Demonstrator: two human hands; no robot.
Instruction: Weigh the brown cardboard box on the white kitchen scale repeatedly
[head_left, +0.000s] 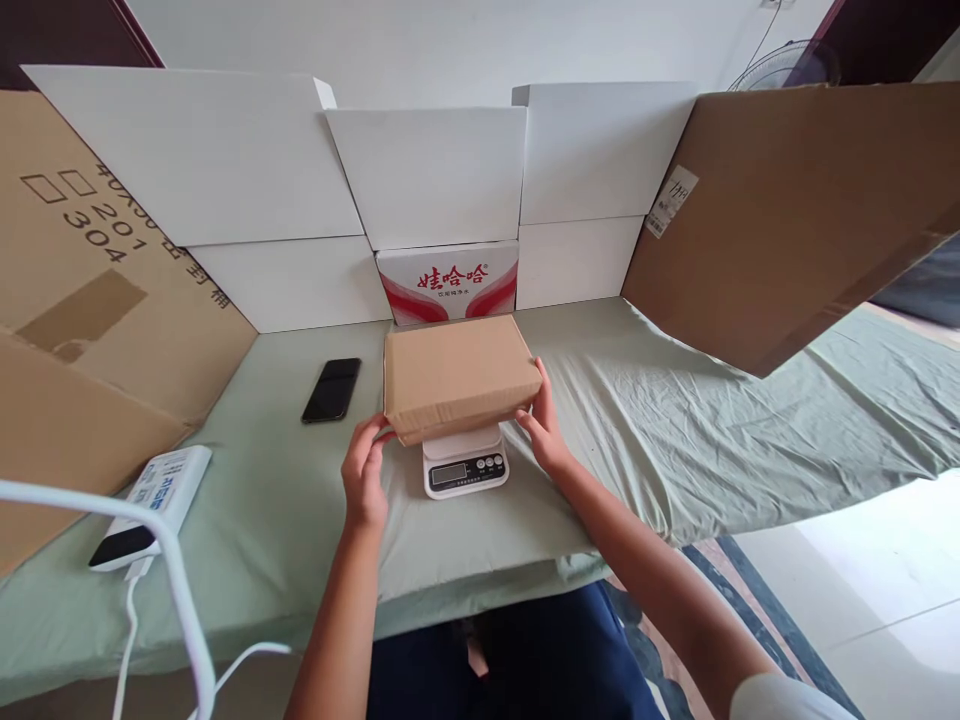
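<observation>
On the far left a big brown cardboard sheet (90,300) is leaning up like a wall. Near it, a white power bank (154,505) is lying on the green cloth (675,420), and a white cable (180,600) is curling away from it. A black phone (331,390) is lying flat a bit further in.

The left hand (365,470) is grasping the near left corner of the brown box (457,375), with the fingers hooked under the edge. The box is sitting on top of a small white scale (465,465), in the middle of the cloth. It is much wider than the scale, so it is hanging over on both sides. The right hand (544,425) is pressing on the near right corner with its fingers spread flat against the side.

I think the box could be tipping off if one hand is letting go first, because the scale under it is so small. The hands pushing down could also be making the number wrong. The box is covering part of the scale, so the little screen may be hard to see.

The brown box is closed, so I cannot tell what is in it. Behind it a red and white box (448,280) is standing, closed too. White cardboard sheets (427,170) are standing behind, and another brown sheet (787,210) is leaning on the right.
</observation>
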